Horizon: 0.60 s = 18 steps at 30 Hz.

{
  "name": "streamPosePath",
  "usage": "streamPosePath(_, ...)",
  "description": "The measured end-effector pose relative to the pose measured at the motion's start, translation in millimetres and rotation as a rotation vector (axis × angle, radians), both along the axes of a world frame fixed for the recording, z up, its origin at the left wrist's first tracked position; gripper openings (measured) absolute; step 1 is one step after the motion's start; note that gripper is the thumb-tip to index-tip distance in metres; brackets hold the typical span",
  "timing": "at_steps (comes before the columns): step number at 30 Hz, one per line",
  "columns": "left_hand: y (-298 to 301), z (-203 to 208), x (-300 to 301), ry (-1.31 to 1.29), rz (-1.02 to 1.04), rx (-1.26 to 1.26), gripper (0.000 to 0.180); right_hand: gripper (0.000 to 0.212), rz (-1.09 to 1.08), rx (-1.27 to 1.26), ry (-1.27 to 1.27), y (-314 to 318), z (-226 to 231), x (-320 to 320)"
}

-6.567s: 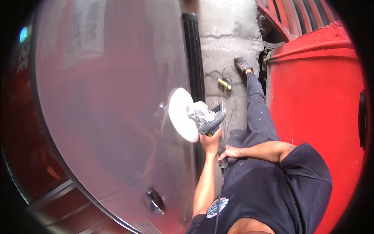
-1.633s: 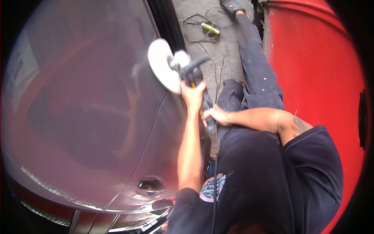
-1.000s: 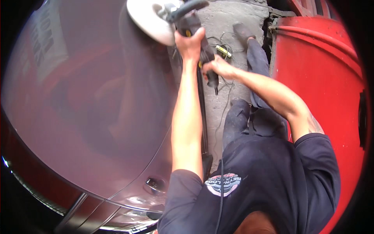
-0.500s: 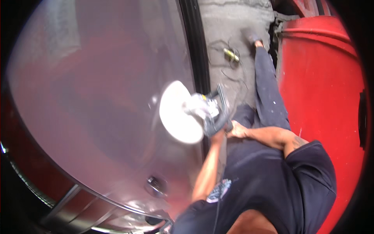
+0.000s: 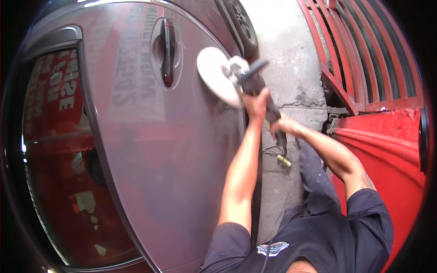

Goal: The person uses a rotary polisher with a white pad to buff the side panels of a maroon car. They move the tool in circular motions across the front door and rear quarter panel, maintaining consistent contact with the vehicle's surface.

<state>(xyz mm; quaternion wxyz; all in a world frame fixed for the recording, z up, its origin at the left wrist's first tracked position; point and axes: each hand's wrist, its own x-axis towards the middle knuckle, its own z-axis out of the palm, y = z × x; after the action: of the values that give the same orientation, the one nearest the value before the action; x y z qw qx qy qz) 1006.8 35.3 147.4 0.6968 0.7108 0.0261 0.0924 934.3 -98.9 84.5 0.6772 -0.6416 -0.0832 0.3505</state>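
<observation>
Both my hands grip a black polisher (image 5: 253, 83) with a round white pad (image 5: 217, 75). My left hand (image 5: 256, 106) is closed around its body near the head. Further back, my right hand (image 5: 285, 125) wraps round the rear of the body, where a cord leaves it. The pad faces the dark, glossy car door (image 5: 177, 136) and appears to lie against its lower part; the exact contact is hard to see. A door handle (image 5: 168, 54) sits to the left of the pad.
Beyond the pad is a car wheel (image 5: 241, 22). To the right stand a red panel (image 5: 378, 154) and a red slatted gate (image 5: 359, 54). A yellow-green object (image 5: 284, 160) and loose cord lie on the concrete floor (image 5: 291, 50). The car window (image 5: 77, 182) is at left.
The view has shifted along the car, bringing the door handle, wheel and gate into sight. My hands and the polisher have moved forward, and my arms are stretched out further.
</observation>
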Motion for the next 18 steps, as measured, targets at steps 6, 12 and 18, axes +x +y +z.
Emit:
streamPosePath(6,-21,84,80,0.197,-0.002,0.17,0.036,0.02,-0.023,0.059,-0.035,-18,35,84)
streamPosePath(12,10,65,-129,0.107,0.243,0.103,0.076,0.028,0.071,-0.007,0.021,13,44,-101)
streamPosePath(18,59,69,-396,-0.022,0.211,0.351,0.084,0.043,0.246,-0.1,-0.05,45,45,-313)
